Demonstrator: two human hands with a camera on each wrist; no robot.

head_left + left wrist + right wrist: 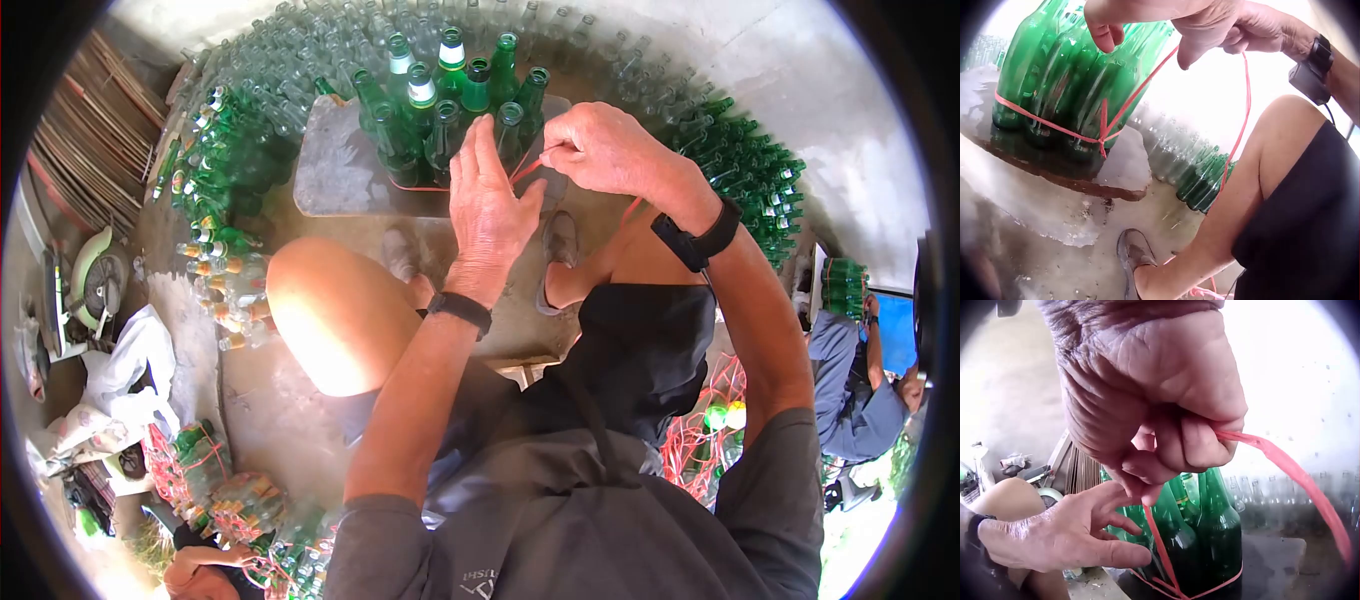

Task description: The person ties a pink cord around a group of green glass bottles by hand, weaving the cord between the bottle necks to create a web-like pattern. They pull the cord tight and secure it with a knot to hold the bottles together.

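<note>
Several green glass bottles stand upright in a tight cluster on a grey slab. Red plastic twine rings their lower part, crossing itself at the near side. From that crossing a strand rises taut to my right hand, whose curled fingers and thumb pinch it; in the right wrist view the loose tail of twine trails off the other side of the fist. My left hand is beside the front of the cluster, fingers extended and thumb apart, close to the taut strand.
Clear bottles crowd the floor behind the slab, with more green bottles along the right wall. My knees and shoes flank the slab's near edge. Tangled red twine lies by my right side. Another person is at the far right.
</note>
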